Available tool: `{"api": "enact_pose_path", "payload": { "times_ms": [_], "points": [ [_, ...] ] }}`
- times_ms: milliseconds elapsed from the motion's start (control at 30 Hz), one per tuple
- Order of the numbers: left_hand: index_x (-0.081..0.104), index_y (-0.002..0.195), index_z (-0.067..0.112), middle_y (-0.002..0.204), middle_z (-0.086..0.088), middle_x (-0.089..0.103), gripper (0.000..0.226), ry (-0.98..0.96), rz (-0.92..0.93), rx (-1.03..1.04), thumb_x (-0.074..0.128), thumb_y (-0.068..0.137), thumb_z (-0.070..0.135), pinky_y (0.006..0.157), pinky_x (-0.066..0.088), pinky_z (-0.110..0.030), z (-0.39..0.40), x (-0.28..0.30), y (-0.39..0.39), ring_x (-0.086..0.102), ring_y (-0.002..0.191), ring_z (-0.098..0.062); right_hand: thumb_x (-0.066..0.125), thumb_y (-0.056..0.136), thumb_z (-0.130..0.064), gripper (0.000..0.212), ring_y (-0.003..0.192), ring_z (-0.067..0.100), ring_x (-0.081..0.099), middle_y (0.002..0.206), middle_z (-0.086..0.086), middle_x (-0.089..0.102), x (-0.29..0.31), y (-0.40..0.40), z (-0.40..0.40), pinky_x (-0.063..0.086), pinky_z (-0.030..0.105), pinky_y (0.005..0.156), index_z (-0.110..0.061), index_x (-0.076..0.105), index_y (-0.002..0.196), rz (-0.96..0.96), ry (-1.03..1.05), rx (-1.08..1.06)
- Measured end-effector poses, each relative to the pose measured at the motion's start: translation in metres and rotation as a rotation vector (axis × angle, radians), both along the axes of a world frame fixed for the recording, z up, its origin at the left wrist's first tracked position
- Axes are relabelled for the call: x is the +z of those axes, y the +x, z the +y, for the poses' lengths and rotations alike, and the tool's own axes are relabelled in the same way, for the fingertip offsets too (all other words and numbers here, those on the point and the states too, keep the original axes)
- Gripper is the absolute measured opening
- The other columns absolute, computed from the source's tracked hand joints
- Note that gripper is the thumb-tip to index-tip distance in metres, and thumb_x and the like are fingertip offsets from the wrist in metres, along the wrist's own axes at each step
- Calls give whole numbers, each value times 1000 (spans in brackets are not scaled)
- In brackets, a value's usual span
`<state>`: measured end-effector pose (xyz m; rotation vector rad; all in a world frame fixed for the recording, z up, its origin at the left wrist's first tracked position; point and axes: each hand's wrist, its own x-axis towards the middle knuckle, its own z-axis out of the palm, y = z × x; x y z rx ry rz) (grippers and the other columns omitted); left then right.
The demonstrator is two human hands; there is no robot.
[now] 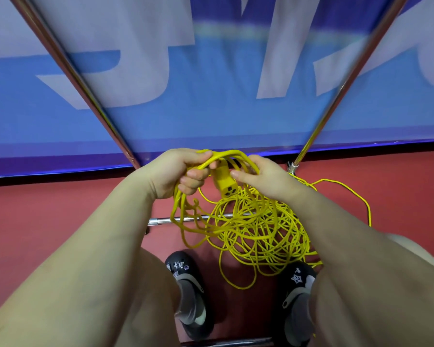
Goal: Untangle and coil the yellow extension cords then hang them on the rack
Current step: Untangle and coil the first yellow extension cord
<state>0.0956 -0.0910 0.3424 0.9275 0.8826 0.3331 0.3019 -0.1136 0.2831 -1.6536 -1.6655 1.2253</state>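
Left hand (pixel 178 171) fingers gripping cord loops (pixel 186 211); right hand (pixel 263 179) pinching yellow socket end (pixel 226 185). Tangled cord pile (pixel 258 234) below on red floor (pixel 48 216), over rack bar (pixel 161 220).

arms: bare, no sleeves seen
shoes (pixel 189 294): black clogs, grey straps, small white charms fitted
legs: bare knees

A red floor (pixel 48 209) fills the near part of the scene, smooth and evenly lit. At its far edge stands a wide blue banner (pixel 211 116) with large white letters, blurred, its lower border a darker violet strip. A black line runs along the foot of the banner where it meets the floor.
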Motion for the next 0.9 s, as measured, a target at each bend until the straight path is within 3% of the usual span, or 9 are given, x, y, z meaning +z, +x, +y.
{"api": "enact_pose_path", "payload": {
  "times_ms": [100,233,433,633,700,800,900],
  "points": [
    [45,76,12,42,9,29,22,62,22,80,38,88,28,36,8,-16,0,0,-2,18,33,0,63,86,-38,25,54,5,44,60,-8,48,-1,6,-4,36,18,54,-19,53,73,-8,-16,45],
    [43,74,16,39,11,28,33,43,-114,430,27,100,27,34,10,-15,12,2,-18,19,29,0,56,90,-41,31,58,11,51,62,-5,55,-16,27,-9,40,26,59,-21,52,66,-265,-168,114],
    [43,73,18,39,11,27,34,-5,-258,730,31,101,31,31,13,-14,18,-4,-33,20,28,-4,62,88,-33,22,61,12,55,68,-3,59,-23,45,-12,43,26,62,-21,56,71,-187,-225,38],
    [44,71,17,39,10,26,34,-35,-298,923,33,101,29,30,16,-15,22,-12,-41,20,29,-4,63,88,-35,21,60,17,51,64,0,54,-26,49,-8,40,29,62,-20,58,73,-264,-170,-60],
    [45,71,17,40,10,26,35,-61,-317,964,34,101,29,31,15,-15,22,-13,-41,20,30,-4,62,87,-37,25,60,17,49,65,1,54,-23,47,-8,39,27,60,-17,59,72,-154,-213,-152],
    [46,70,15,40,10,26,36,-102,-343,1004,34,101,28,29,16,-15,24,-15,-44,20,30,-3,61,88,-29,15,57,13,57,66,0,63,-12,43,-4,45,26,56,-14,60,86,280,-374,-388],
    [45,70,15,41,9,27,36,-100,-304,984,32,102,26,27,19,-16,26,-20,-46,21,31,-4,57,92,-23,8,62,14,64,47,-6,52,-4,42,0,51,33,66,-16,55,88,602,-398,-512]
  ]
}}
